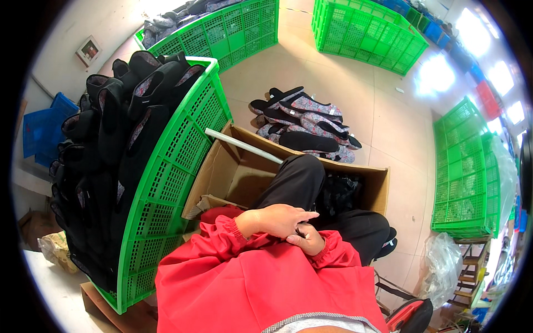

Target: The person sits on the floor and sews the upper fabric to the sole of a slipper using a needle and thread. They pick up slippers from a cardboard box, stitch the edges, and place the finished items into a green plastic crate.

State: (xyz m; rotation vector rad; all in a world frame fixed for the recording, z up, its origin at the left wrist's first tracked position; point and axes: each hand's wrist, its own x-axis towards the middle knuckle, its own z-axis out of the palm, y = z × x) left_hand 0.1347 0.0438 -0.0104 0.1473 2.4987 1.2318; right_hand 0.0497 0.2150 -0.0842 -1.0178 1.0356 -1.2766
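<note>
My left hand (280, 218) lies across my lap, reaching over my right hand, with its fingers stretched out and pointing right. Below it, my right hand (308, 241) is curled, its thumb toward the left and its other fingers mostly hidden. A small dark patch shows between the two hands; whether it is an object cannot be made out. Both arms wear red sleeves, over a red smock (250, 277) and black trousers (294, 183). In front of my knees stands an open cardboard box (244, 161), with a dark bundle (340, 194) inside on the right.
A green crate (166, 183) at my left is heaped with black shoes (111, 133). Beyond the box, black shoes with patterned linings (308, 125) lie piled on the floor. A white bar (243, 145) crosses the box's corner. Another green crate (463, 172) stands right, near clear plastic (441, 266).
</note>
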